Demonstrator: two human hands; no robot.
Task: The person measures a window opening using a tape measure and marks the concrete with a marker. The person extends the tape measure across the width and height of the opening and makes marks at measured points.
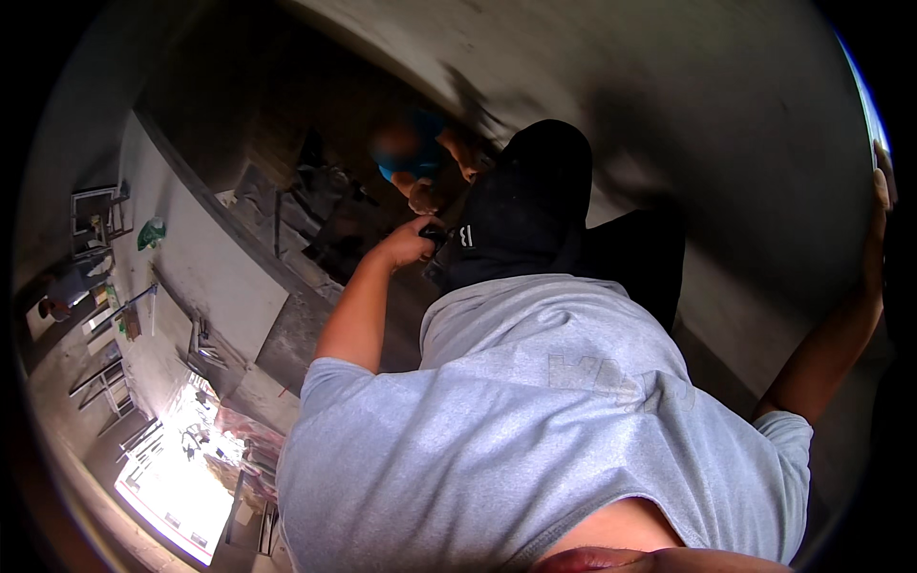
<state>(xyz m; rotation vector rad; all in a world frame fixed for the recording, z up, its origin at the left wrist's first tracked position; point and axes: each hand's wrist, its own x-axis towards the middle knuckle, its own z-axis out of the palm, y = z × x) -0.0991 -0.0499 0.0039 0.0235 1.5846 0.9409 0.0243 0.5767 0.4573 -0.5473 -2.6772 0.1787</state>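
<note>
My left hand (411, 241) is beside my black-clad leg, its fingers closed round a small black object (437, 235). Shadow and the dark cloth behind hide what kind of object this is. Raised far out to the right, my right hand (881, 186) is at the edge of a bright opening (864, 95) in the wall. It lies at the picture's rim, and its fingers are too squeezed there to show their grip. Just beyond my left hand, lower down, a person in a blue top (428, 134) has both arms forward, with one hand (423, 198) close to mine.
A grey wall (726, 124) rises along my right side. On the left, a pale partition (205, 234) separates off a floor with metal frames (100, 392), a green bag (151, 233) and loose bars (202, 344). Dark clutter (296, 205) lies near the other person. Bright light enters through a doorway (181, 497).
</note>
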